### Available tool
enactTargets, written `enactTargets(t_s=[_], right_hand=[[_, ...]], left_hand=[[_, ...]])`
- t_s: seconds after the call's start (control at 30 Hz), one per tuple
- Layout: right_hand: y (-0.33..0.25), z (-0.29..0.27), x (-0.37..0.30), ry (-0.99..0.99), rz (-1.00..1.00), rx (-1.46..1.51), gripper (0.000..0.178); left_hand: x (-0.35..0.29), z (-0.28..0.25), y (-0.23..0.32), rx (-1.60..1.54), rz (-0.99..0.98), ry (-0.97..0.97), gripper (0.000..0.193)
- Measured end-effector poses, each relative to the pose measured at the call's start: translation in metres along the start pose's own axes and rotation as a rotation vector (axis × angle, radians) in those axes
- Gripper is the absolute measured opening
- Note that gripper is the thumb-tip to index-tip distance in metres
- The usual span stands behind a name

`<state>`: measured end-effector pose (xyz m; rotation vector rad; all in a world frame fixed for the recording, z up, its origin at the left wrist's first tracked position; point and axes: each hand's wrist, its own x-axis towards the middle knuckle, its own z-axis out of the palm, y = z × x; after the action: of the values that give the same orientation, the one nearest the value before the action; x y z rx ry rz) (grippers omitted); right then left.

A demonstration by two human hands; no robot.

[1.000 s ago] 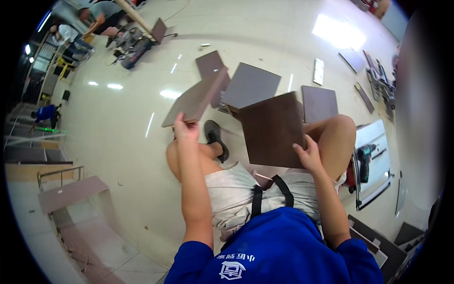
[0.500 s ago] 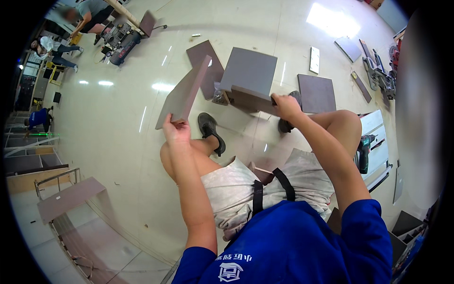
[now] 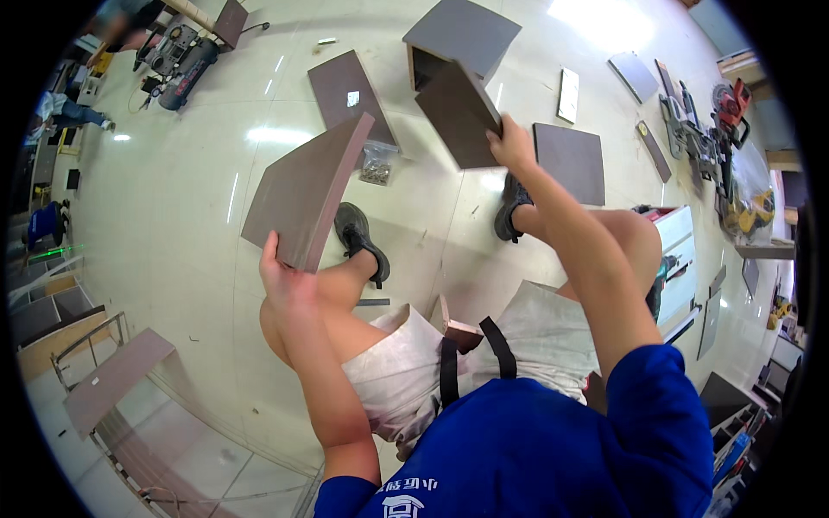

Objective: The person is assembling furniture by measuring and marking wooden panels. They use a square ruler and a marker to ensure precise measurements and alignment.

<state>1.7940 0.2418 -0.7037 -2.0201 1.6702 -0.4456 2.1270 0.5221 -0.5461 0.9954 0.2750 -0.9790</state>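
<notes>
A small clear bag [image 3: 377, 164] is filled with small metal pieces [image 3: 375, 173], and is set on the floor [image 3: 440, 237] at the lower edge of a flat board [image 3: 345, 86]. A grey box [image 3: 471, 34] is placed farther off; its dark opening is turned toward the wearer and partly covered by the dark board [image 3: 458, 116], so its contents cannot be made out. At the far right, yellow items [image 3: 760, 207] are seen through a large clear bag [image 3: 749, 186], but their kind cannot be told.

Both hands are closed on boards. The brown board [image 3: 298, 194] is gripped at its lower end by the left hand [image 3: 285, 281] and held tilted above the floor, with the thumb laid on its face and the other fingers mostly hidden. The dark board is pinched at its right edge by the right hand [image 3: 515, 145] and held in front of the box; the fingertips underneath are not shown.

The drill [image 3: 661, 285] is partly hidden behind the right knee [image 3: 630, 242]. A wood piece [image 3: 458, 330] between the thighs is half covered by the shorts [image 3: 544, 332]. A co-worker [image 3: 129, 22] at the upper left is blurred and cut off by the rim.
</notes>
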Motion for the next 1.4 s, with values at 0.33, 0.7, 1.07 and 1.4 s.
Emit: enactTargets(t_s=[0.33, 0.7, 1.07, 1.4], right_hand=[[0.126, 0.127, -0.096, -0.174, 0.57, 0.86, 0.034], [0.135, 0.16, -0.105, -0.254, 0.705, 0.869, 0.025], [0.164, 0.186, -0.094, -0.227, 0.702, 0.74, 0.033], [0.141, 0.196, -0.076, -0.242, 0.686, 0.594, 0.047]], left_hand=[[0.045, -0.024, -0.021, 0.432, -0.181, 0.203, 0.04], [0.168, -0.097, -0.159, 0.424, 0.091, 0.56, 0.054], [0.24, -0.165, -0.203, 0.308, 0.167, 0.713, 0.062], [0.285, -0.176, -0.227, 0.3, 0.123, 0.598, 0.045]])
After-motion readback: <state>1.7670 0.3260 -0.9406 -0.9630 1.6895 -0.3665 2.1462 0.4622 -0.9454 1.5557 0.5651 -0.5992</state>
